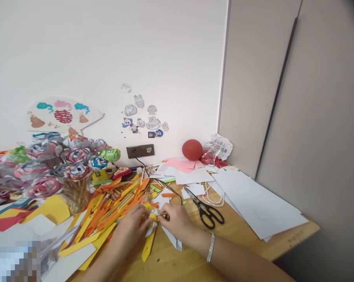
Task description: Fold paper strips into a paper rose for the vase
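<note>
My left hand and my right hand meet over the wooden table, both pinched on a small yellow folded paper piece held between their fingertips. A yellow paper strip hangs down below that piece. A silver bracelet sits on my right wrist. A heap of orange and yellow paper strips lies just left of my hands.
Black scissors lie right of my hands, beside a bead string. White sheets cover the right side. Paper roses stand at the left, a red ball and plastic bag by the wall.
</note>
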{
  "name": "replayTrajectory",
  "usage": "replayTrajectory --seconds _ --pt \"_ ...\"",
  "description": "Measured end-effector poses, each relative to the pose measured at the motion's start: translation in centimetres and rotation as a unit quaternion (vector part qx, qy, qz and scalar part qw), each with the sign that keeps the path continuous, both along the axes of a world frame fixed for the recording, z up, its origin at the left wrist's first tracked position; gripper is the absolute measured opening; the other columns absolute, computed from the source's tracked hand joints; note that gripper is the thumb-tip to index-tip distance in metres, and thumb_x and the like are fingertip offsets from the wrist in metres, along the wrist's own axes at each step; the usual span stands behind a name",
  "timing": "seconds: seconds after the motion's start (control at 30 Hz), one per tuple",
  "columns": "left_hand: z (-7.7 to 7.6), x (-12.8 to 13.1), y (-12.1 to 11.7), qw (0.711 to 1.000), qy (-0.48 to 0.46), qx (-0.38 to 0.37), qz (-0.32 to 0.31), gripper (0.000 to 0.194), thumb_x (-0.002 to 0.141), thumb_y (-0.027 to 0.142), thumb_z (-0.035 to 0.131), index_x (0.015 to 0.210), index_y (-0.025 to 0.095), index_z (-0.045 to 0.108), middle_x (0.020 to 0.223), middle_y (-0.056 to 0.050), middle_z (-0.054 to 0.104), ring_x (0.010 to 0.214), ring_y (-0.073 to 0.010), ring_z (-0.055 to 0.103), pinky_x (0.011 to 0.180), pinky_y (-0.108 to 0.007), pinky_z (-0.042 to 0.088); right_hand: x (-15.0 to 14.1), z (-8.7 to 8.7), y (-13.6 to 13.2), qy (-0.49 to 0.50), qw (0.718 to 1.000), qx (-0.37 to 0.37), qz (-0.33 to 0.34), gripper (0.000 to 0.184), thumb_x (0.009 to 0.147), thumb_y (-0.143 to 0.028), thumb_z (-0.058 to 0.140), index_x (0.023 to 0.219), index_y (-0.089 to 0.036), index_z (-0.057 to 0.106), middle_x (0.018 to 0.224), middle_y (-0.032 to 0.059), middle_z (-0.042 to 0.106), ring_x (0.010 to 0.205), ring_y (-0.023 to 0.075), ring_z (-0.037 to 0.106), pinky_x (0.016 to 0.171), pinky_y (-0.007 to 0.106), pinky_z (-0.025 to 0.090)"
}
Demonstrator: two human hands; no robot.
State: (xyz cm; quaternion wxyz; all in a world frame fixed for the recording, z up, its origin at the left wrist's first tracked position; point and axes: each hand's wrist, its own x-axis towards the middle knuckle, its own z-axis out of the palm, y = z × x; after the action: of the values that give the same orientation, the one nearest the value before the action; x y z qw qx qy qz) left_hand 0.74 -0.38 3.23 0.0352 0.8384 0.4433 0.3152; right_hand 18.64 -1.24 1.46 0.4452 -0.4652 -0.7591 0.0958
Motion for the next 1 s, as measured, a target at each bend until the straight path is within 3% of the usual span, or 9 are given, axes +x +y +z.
replayTrajectory --seconds 0.17,0.33,0.53,0.7,0.8,0.87,1.0 --pt "-0.4 0.0 0.4 1.000 -0.005 0.003 -0.027 0.016 0.083 0.034 0.051 0.074 0.020 0.055 0.082 -0.004 0.059 0.075 -0.0200 0.059 0.071 -0.033 0.048 0.4 0.1 0.4 0.056 0.995 -0.076 0.023 0.003 0.074 -0.017 0.063 0.074 -0.020 0.064 0.075 -0.0013 0.070 0.068 0.0133 0.064 0.058 0.020 0.044" --pt "-0.6 -0.3 0.8 0.995 -0.023 0.073 -0.062 0.016 0.082 0.032 0.052 0.073 0.020 0.057 0.083 -0.006 0.060 0.077 -0.0210 0.059 0.070 -0.033 0.049 0.6 0.2 0.9 0.101 0.986 -0.119 0.055 0.005 0.069 -0.016 0.066 0.069 -0.020 0.062 0.074 -0.0016 0.069 0.072 0.0146 0.065 0.063 0.021 0.047" --pt "0.4 0.1 0.2 0.991 -0.032 0.108 -0.071 0.016 0.081 0.028 0.051 0.071 0.020 0.061 0.081 -0.006 0.062 0.074 -0.0212 0.059 0.067 -0.035 0.049 1.0 0.7 1.5 0.195 0.955 -0.211 0.074 0.005 0.074 -0.022 0.061 0.072 -0.018 0.057 0.062 -0.0025 0.063 0.045 0.0116 0.059 0.042 0.020 0.043" --pt "0.4 0.6 -0.3 0.993 -0.051 0.092 -0.051 0.019 0.081 0.025 0.050 0.068 0.020 0.063 0.081 -0.008 0.062 0.077 -0.0230 0.059 0.069 -0.038 0.049 1.1 1.0 1.2 0.167 0.969 -0.152 0.098 0.005 0.070 -0.016 0.065 0.068 -0.019 0.061 0.073 -0.0014 0.064 0.069 0.0136 0.062 0.061 0.022 0.047" --pt "0.3 0.7 -0.3 0.996 -0.052 0.057 -0.042 0.019 0.080 0.027 0.052 0.067 0.021 0.064 0.082 -0.006 0.063 0.079 -0.0224 0.060 0.071 -0.036 0.050 1.1 1.2 0.7 0.081 0.987 -0.044 0.129 0.010 0.067 -0.014 0.071 0.069 -0.019 0.063 0.077 -0.0010 0.065 0.080 0.0153 0.060 0.073 0.025 0.045" --pt "0.4 0.8 -0.4 0.998 -0.053 0.020 -0.035 0.020 0.080 0.029 0.052 0.066 0.021 0.065 0.083 -0.005 0.063 0.080 -0.0218 0.061 0.072 -0.035 0.050 1.0 1.3 0.5 0.029 0.992 0.010 0.125 0.012 0.067 -0.013 0.073 0.070 -0.019 0.063 0.078 -0.0006 0.065 0.082 0.0159 0.059 0.075 0.026 0.044" --pt "0.8 1.0 -0.8 0.998 -0.053 -0.025 -0.029 0.025 0.082 0.032 0.049 0.069 0.022 0.067 0.086 -0.005 0.063 0.083 -0.0217 0.061 0.074 -0.035 0.050 0.8 1.2 0.4 -0.013 0.994 0.017 0.109 0.014 0.068 -0.014 0.075 0.072 -0.018 0.063 0.076 -0.0002 0.064 0.080 0.0164 0.058 0.072 0.026 0.043"
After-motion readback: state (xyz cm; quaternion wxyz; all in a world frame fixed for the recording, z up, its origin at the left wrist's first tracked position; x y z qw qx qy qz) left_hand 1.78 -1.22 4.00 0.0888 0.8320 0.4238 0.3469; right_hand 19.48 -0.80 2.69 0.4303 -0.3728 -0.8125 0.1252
